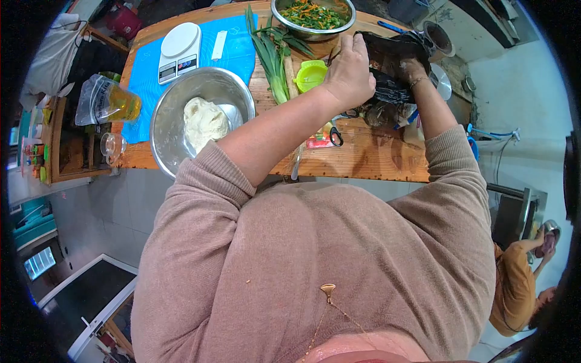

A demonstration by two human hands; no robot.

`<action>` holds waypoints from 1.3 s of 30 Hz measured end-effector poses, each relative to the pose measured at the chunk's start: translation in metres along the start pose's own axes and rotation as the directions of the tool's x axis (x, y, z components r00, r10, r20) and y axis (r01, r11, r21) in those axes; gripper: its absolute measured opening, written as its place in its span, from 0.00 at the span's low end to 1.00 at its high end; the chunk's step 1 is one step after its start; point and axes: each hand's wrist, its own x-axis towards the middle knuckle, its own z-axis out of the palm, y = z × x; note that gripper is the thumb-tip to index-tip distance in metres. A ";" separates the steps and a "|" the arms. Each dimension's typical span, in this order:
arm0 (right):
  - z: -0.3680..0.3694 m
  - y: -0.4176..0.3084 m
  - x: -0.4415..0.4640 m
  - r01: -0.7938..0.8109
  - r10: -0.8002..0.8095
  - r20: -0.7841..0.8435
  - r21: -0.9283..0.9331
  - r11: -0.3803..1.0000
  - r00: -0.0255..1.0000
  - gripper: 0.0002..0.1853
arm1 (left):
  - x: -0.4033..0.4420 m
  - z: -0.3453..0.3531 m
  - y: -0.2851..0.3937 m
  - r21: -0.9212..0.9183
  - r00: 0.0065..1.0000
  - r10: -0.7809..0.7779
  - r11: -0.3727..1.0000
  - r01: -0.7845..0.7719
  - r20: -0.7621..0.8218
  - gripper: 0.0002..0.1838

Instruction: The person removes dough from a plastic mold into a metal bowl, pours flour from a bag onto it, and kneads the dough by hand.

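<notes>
At the back right of the wooden table [381, 163], a black plastic bag [393, 85] lies between my two hands. My left hand [351, 72] has its fingers closed at the bag's left edge. On the bag's right side is my right hand [414, 70], its fingers partly hidden by the dark plastic. A green cup-like container [311, 75] stands just left of my left hand. Below that hand lie black-handled scissors [336, 137] and a small red packet [319, 143]. Green onions [272, 63] lie farther left.
A steel bowl [162, 130] holds white dough [204, 123]. Behind it a white scale [180, 51] rests on a blue mat [142, 66]. Chopped vegetables [313, 14] fill another bowl at the back. An oil bag [109, 103] stands left. Another person [514, 290] is far right.
</notes>
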 end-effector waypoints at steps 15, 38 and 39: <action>-0.070 -0.027 -0.037 0.528 -0.403 -0.361 0.384 0.757 0.841 0.09 | 0.006 0.006 -0.005 0.081 0.993 0.052 0.996 -0.043 -0.110 0.43; -0.186 -0.033 -0.132 0.345 0.215 -0.306 0.922 -0.177 0.927 0.01 | -0.007 -0.001 -0.005 -0.089 0.996 0.022 0.996 -0.015 0.087 0.47; -0.185 -0.008 -0.126 0.372 0.152 -0.341 0.879 -0.300 0.928 0.01 | -0.006 -0.001 -0.008 -0.130 0.998 0.050 0.991 -0.044 0.046 0.47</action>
